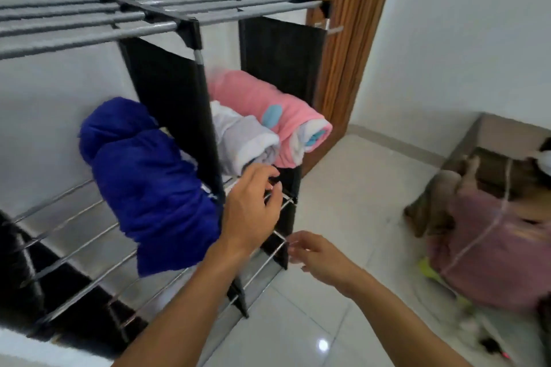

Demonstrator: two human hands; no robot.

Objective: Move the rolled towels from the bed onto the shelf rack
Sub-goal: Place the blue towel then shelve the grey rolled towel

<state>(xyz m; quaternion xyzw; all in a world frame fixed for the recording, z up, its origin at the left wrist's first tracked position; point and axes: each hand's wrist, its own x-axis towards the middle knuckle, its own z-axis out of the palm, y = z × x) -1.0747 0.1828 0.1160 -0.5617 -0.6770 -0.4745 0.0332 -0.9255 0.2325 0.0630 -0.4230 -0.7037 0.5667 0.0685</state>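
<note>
Both hands empty beside shelf rack.

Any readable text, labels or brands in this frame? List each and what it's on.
None readable.
Blue towel: small white marks near its edge by the black divider, too blurred to read.
Pink towel: light blue patch, a shape, no letters.
Shelf rack: no label visible.

At frame centre a black-panelled metal-rod shelf rack holds a rolled blue towel, a rolled grey-white towel and a rolled pink towel; both empty hands, left hand and right hand, hover in front, fingers loosely spread
</note>
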